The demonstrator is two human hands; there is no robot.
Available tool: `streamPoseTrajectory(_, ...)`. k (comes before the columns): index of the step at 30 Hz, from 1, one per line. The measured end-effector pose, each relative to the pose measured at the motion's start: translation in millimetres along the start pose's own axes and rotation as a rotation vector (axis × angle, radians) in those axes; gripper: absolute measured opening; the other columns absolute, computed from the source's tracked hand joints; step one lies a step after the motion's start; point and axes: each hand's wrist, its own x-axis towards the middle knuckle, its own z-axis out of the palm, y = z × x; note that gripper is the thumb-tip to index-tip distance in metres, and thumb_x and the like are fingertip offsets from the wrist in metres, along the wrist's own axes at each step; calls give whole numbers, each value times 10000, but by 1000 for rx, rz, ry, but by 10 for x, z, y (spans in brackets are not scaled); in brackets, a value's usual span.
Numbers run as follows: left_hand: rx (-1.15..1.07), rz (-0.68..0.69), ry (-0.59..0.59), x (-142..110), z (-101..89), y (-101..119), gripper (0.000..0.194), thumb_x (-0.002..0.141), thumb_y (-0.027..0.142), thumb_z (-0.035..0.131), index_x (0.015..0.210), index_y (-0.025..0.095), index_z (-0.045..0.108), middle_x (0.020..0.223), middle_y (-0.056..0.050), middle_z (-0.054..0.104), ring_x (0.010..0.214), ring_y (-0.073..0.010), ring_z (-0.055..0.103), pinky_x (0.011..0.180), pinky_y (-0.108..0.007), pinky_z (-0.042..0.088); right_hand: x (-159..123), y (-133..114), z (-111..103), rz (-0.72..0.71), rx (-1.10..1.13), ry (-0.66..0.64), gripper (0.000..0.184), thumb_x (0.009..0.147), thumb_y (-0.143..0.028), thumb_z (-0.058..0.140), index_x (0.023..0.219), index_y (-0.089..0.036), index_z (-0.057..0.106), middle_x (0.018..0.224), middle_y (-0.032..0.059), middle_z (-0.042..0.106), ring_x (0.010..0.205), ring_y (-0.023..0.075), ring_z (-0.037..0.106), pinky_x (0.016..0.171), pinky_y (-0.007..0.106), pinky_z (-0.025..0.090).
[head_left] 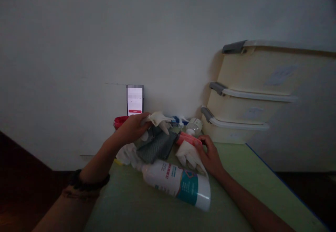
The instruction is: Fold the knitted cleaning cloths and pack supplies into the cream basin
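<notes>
My left hand is closed on a thin white glove, lifted above a dark grey cloth. Limp glove fingers hang over the cloth. To the right, my right hand has its thumb and fingers closed at a second white glove, whose fingers droop toward a bottle. Just behind that glove lies a pinkish-red item, touching or very near my right fingertips; its kind is unclear. The large white bottle with a teal label lies on its side in front of both hands.
Against the wall leans a lit phone. A red item sits behind my left wrist. A clear pump bottle lies at the back. Three lidded cream storage boxes are stacked at right on the green table.
</notes>
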Motion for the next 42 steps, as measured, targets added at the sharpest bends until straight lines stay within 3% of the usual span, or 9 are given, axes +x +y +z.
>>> streamPoseTrajectory(5, 89, 85, -143, 20, 117, -84, 268, 796, 228, 423, 928, 137, 638, 927, -126, 692, 860, -261, 641, 771, -382, 475, 46, -34, -35, -24, -34, -19, 180, 862, -374, 435, 876, -207, 502, 846, 45, 532, 790, 194, 521, 727, 343, 444)
streamPoseTrajectory(9, 80, 157, -183, -29, 234, -51, 429, 799, 235, 461, 1210, 120, 508, 1243, -162, 565, 1123, -276, 539, 942, -424, 410, 131, -100, -129, -19, -45, -58, 224, 819, -379, 510, 955, -202, 522, 967, 86, 538, 903, 226, 519, 812, 394, 436)
streamPoseTrajectory(14, 149, 214, -257, -86, 378, -20, 519, 763, 254, 548, 1270, 183, 461, 1360, -150, 447, 1263, -297, 391, 1020, -481, 326, 137, -154, -96, 11, 47, -309, 235, 797, -332, 557, 978, -188, 593, 926, 72, 637, 836, 221, 601, 750, 381, 490)
streamPoseTrajectory(18, 124, 261, -116, -32, 401, -17, 460, 780, 204, 501, 1238, 177, 475, 1399, -159, 376, 1318, -308, 291, 1043, -519, 271, 181, -248, 56, -16, 150, -472, 313, 820, -286, 526, 1113, -189, 572, 1015, 66, 677, 856, 203, 645, 726, 344, 520)
streamPoseTrajectory(21, 49, 313, -20, 90, 323, 49, 415, 790, 171, 466, 1204, 166, 480, 1342, -165, 427, 1273, -284, 370, 1018, -490, 333, 337, -330, 13, -52, 180, -524, 257, 804, -293, 544, 1033, -210, 628, 948, 42, 704, 803, 189, 664, 678, 310, 532)
streamPoseTrajectory(26, -44, 415, 100, 407, 194, 418, 359, 828, 216, 465, 1186, 184, 456, 1232, -145, 486, 1180, -235, 462, 1005, -460, 366, 700, -429, -553, -18, 126, -236, 226, 787, -313, 547, 960, -189, 621, 951, 88, 678, 822, 206, 642, 735, 367, 511)
streamPoseTrajectory(33, -227, 505, 281, 943, 267, 1272, 366, 852, 289, 455, 1194, 166, 411, 1211, -158, 431, 1123, -242, 465, 933, -455, 435, 950, -526, -1433, 20, 85, 180, 216, 774, -364, 537, 917, -203, 547, 937, 80, 632, 798, 183, 605, 698, 348, 503)
streamPoseTrajectory(38, -293, 537, 278, 1235, 342, 1723, 468, 792, 291, 531, 1216, 144, 397, 1242, -175, 407, 1147, -280, 440, 931, -488, 421, 1036, -484, -1868, 37, 71, 366, 276, 747, -402, 551, 925, -193, 532, 973, 92, 603, 807, 189, 587, 668, 340, 497)
streamPoseTrajectory(42, -389, 485, 320, 1379, 413, 1923, 607, 792, 326, 508, 1319, 154, 260, 1343, -194, 311, 1223, -299, 367, 963, -520, 378, 1122, -383, -2173, 67, 76, 465, 353, 738, -470, 537, 944, -183, 522, 1010, 105, 577, 818, 191, 573, 669, 335, 495)
